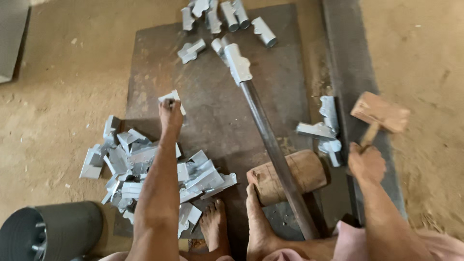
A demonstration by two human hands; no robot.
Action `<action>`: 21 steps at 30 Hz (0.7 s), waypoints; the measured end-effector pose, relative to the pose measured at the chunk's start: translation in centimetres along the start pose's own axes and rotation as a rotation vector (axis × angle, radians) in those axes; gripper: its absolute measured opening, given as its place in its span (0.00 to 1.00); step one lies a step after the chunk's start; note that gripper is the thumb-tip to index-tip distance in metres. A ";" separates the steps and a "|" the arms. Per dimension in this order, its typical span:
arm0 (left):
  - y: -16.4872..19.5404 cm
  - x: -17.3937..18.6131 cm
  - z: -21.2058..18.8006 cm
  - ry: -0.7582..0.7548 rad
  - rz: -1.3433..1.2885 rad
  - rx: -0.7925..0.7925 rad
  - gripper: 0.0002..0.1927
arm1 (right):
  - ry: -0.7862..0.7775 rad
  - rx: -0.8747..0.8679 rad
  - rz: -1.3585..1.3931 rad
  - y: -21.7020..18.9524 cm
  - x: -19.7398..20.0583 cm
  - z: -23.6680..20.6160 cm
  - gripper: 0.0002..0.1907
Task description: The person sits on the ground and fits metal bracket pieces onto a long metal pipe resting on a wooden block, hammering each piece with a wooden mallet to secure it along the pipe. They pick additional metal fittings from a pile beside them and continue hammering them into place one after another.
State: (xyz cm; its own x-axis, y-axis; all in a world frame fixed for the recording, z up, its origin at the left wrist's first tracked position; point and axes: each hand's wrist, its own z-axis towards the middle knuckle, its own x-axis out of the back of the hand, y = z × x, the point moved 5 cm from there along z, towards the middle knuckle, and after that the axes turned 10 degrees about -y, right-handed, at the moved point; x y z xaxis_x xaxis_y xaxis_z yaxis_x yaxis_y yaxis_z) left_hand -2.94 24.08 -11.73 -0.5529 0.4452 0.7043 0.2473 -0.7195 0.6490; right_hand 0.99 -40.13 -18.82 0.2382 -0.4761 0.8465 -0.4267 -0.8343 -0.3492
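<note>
Head view: left hand pinches a bent grey sheet-metal piece at 10 o'clock of the dark steel rod — right hand grips a wooden mallet (raised). Next, likely: seat the piece on the rod.

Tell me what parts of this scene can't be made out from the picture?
Head view only:
- Small metal piece: mostly covered by the left hand.
- Mallet: its handle end is inside the right hand.
- Grey cylinder: cut off by the bottom edge.
- Metal pieces at top: cropped.
</note>
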 end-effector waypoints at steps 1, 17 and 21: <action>1.7 -0.1 0.5 -0.132 -0.396 0.063 0.11 | -0.064 -0.022 0.086 -0.7 0.3 -0.9 0.33; 30.7 -3.4 -19.5 -1.172 -1.559 0.488 0.25 | -0.694 0.724 1.264 -10.2 8.3 -17.5 0.23; 29.8 -3.4 -21.2 -0.712 -1.600 0.667 0.26 | -0.693 0.316 1.908 -10.6 5.3 -17.5 0.17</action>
State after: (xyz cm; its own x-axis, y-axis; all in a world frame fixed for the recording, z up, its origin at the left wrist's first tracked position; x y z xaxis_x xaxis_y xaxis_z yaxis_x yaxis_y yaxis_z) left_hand -10.54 -10.24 -0.90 -0.1959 0.6357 -0.7467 0.2245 0.7703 0.5969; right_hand -8.47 -28.98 -3.62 0.0220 -0.5587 -0.8291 -0.3682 0.7665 -0.5263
